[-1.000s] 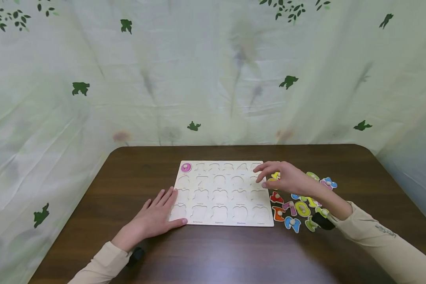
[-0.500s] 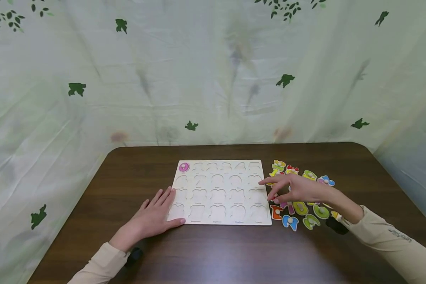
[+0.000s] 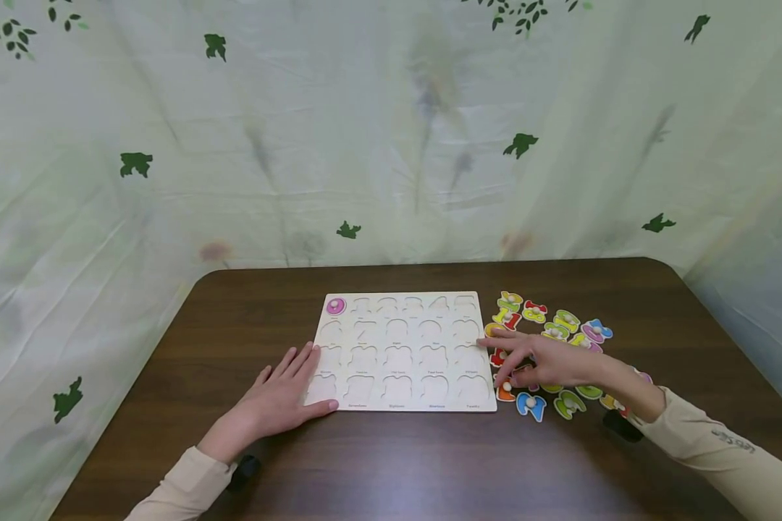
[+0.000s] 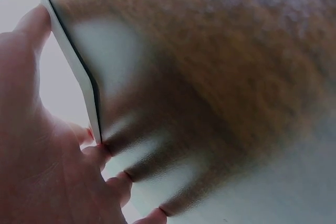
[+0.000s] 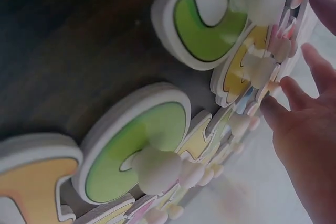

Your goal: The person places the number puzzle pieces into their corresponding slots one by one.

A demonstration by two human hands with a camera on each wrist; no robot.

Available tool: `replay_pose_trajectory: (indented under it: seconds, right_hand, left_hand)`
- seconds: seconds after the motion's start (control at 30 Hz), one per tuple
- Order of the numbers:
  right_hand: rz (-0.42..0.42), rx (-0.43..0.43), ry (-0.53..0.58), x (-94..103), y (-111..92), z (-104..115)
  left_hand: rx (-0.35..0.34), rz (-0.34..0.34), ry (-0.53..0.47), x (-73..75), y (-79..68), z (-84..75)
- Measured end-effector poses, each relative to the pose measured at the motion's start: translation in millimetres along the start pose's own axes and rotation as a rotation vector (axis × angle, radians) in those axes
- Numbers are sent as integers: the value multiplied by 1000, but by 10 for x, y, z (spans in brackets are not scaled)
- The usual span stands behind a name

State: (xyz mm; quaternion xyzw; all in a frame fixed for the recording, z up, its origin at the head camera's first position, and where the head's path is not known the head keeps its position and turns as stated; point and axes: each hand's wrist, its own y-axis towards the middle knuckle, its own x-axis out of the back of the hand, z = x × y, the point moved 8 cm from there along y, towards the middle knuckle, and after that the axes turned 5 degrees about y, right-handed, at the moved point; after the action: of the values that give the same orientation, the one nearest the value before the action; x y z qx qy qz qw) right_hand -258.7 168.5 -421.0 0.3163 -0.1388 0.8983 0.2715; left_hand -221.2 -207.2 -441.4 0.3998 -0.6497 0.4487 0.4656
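My left hand (image 3: 270, 398) rests on the left edge of a white puzzle board (image 3: 415, 367), thumb along its front corner. In the left wrist view that hand's fingers (image 4: 119, 186) lie along the board's edge. The board has rows of recesses with printed words; a round pink piece (image 3: 336, 307) with a knob sits in its top left one. My right hand (image 3: 547, 359) reaches over knobbed number pieces at the board's right edge, fingers spread and angled down. Its thumb and one fingertip come close around an orange piece (image 3: 505, 395); a blue piece (image 3: 531, 407) lies just in front.
Several colourful number pieces are heaped right of the board, including a green one (image 3: 570, 405) and a yellow-and-green one (image 3: 510, 299). In the right wrist view a green round piece (image 5: 107, 166) shows a white knob. The brown table (image 3: 378, 463) extends around, with a curtain (image 3: 391, 130) behind.
My right hand has moved back from the board's upper right toward me and down to the orange piece, uncovering pieces at the back. The left hand stays on the board.
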Motion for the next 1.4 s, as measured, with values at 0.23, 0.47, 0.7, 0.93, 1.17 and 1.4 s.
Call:
replay_pose_trajectory:
  seconds: [0.23, 0.47, 0.7, 0.93, 1.17, 1.4]
  right_hand:
    - [11, 26, -36, -31, -21, 34]
    - [-38, 4, -66, 15, -26, -18]
    - [-113, -7, -118, 67, -23, -60]
    - [-181, 63, -157, 111, -28, -13]
    - [-208, 36, -149, 131, -20, -50]
    - [-238, -24, -138, 146, -22, -85]
  left_hand:
    - [3, 1, -11, 18, -8, -15]
    - [6, 0, 5, 91, -26, -50]
    - [-3, -10, -8, 76, -27, -43]
    - [-1, -17, -10, 33, -13, -17]
    - [4, -31, -3, -28, 21, 16]
    - [1, -35, 0, -28, 26, 17]
